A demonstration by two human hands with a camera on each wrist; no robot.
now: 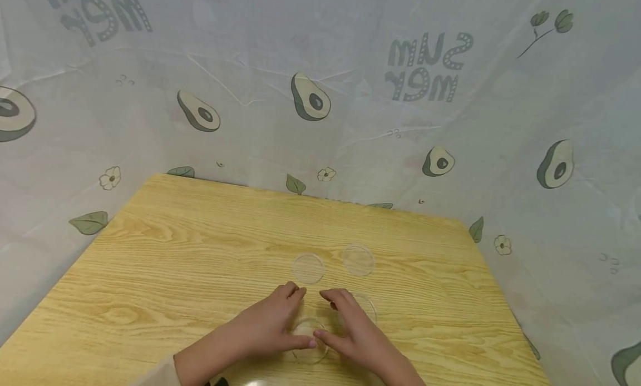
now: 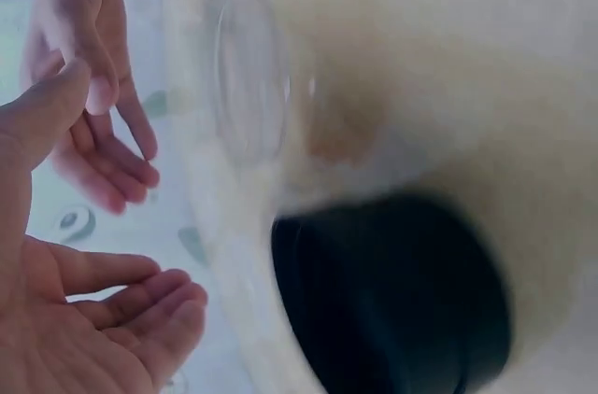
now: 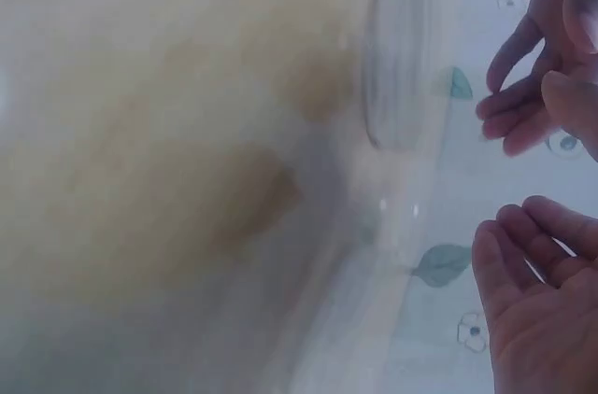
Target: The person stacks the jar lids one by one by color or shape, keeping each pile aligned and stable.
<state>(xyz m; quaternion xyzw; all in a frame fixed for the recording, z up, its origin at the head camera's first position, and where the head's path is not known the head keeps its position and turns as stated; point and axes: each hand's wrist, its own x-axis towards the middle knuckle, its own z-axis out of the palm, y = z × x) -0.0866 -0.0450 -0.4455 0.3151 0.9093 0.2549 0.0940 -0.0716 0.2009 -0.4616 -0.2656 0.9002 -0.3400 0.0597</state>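
Observation:
In the head view my left hand and right hand hover over the near part of the table, thumbs pointing at each other with a small gap. Neither hand holds anything; the fingers are relaxed and slightly bent. Under the thumbs lies a clear round disc-like piece, partly covered by them. A second clear round piece is half hidden behind my right hand. Two more, a left one and a right one, lie beyond the fingertips. Whether these are flat discs or shallow dishes I cannot tell.
The wood-grain table meets a pale curtain printed with avocados and leaves at its back and sides. A black cylindrical object shows large in the left wrist view. Only a dark bit shows by my left wrist in the head view.

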